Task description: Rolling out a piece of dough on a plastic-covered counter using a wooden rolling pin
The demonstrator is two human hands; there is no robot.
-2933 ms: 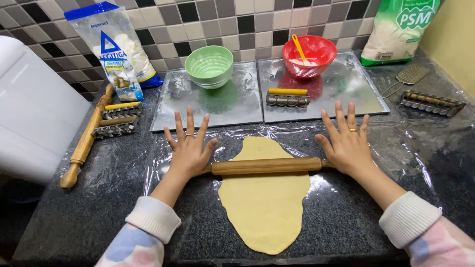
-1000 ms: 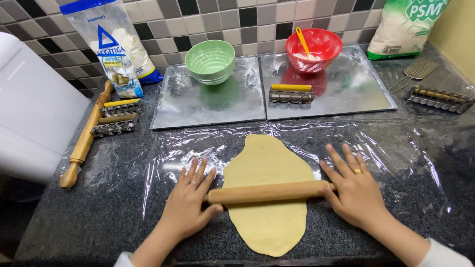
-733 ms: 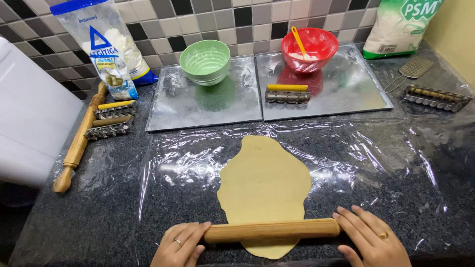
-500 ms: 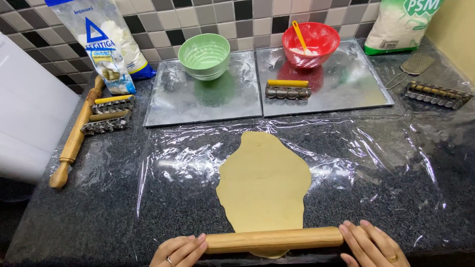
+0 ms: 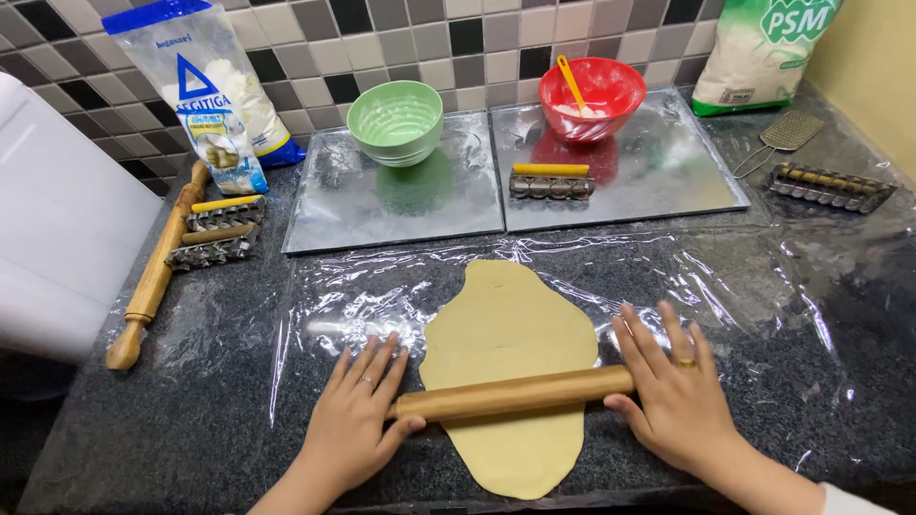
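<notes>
A flat sheet of pale yellow dough (image 5: 510,334) lies on clear plastic film (image 5: 725,277) spread over the dark granite counter. A wooden rolling pin (image 5: 515,395) lies across the lower half of the dough. My left hand (image 5: 358,424) rests flat, fingers spread, on the pin's left end. My right hand (image 5: 673,386), a ring on one finger, presses flat on the pin's right end. Neither hand grips the pin.
Behind the dough sit two metal trays (image 5: 334,205) (image 5: 668,172), with a green bowl (image 5: 395,121), a red bowl (image 5: 591,97) holding a yellow utensil, and a roller cutter (image 5: 551,181). A second rolling pin (image 5: 153,277), more cutters (image 5: 215,234) (image 5: 830,186) and flour bags (image 5: 215,91) (image 5: 763,52) stand around.
The pin rolled toward me to the dough's near end, then back away; it now lies across the lower part of the dough, both palms still on its ends.
</notes>
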